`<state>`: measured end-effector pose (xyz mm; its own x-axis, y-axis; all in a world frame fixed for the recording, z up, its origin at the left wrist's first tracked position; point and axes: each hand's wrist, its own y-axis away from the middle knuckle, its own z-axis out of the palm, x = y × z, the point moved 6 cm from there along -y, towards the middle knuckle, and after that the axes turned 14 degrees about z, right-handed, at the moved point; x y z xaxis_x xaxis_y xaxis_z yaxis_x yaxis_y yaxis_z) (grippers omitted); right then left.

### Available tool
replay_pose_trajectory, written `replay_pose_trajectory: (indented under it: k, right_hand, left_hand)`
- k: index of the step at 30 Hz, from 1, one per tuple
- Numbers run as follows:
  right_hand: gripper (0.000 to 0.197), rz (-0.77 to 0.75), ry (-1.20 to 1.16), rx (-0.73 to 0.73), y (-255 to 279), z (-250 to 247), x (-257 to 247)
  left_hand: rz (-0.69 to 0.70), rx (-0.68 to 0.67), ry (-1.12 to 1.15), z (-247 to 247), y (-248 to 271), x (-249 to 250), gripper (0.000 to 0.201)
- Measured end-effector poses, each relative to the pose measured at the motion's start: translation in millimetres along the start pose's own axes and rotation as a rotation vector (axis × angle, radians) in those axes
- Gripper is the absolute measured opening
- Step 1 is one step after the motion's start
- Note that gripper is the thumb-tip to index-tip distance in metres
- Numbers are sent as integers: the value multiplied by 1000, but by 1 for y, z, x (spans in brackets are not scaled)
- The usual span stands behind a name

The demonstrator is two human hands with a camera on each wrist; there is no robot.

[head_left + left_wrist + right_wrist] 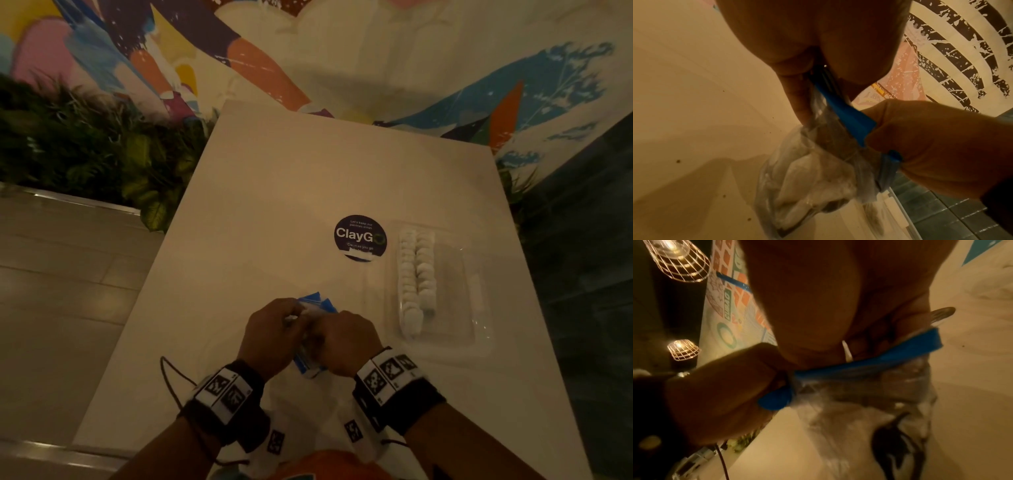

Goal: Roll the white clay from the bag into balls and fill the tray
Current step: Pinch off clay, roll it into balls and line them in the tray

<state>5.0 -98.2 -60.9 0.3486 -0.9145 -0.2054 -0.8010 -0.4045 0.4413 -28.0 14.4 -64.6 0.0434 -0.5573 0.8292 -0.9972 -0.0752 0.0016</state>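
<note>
A clear zip bag (pixel 313 301) with a blue closure strip (pixel 849 118) is held above the white table (pixel 274 192) near its front edge. White clay (pixel 807 183) shows through the plastic. My left hand (pixel 274 329) pinches one end of the blue strip (pixel 879 360), and my right hand (pixel 346 339) grips the other end. The bag's lower part (pixel 855 418) hangs crumpled below both hands. To the right lies the clear plastic tray (pixel 479 329), with two rows of white clay balls (pixel 416 274) along its left side.
A round dark "ClayGo" sticker (pixel 360 237) sits on the table beyond the hands, left of the tray. Green plants (pixel 85 147) stand off the table's left edge. A painted wall (pixel 308 51) rises behind. A thin cable (pixel 171 380) loops by my left wrist.
</note>
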Motion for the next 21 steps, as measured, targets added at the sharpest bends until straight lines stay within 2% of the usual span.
replay_pose_trajectory:
  k: [4,6,8,11,14,17,21]
  right_hand:
    - [37,20,9,26,-1,8,0]
    - [36,22,1,58,-1,9,0]
    - [35,25,-26,76,-2,9,2]
    - [32,11,-144,52,0,10,3]
    - [23,34,-306,32,3,3,7]
    - [17,77,-479,-12,2,-4,15]
    - [33,53,-580,-101,0,-4,21]
  left_hand:
    - [4,-60,1,1,1,-4,36]
    - [-5,-52,27,0,1,-5,39]
    - [11,-29,58,-3,1,-2,51]
    - [19,-23,84,-4,1,0,60]
    - [0,-36,62,-4,1,0,50]
    - [10,-37,29,-3,-1,0,21]
    - [1,-33,25,-4,-2,-1,20]
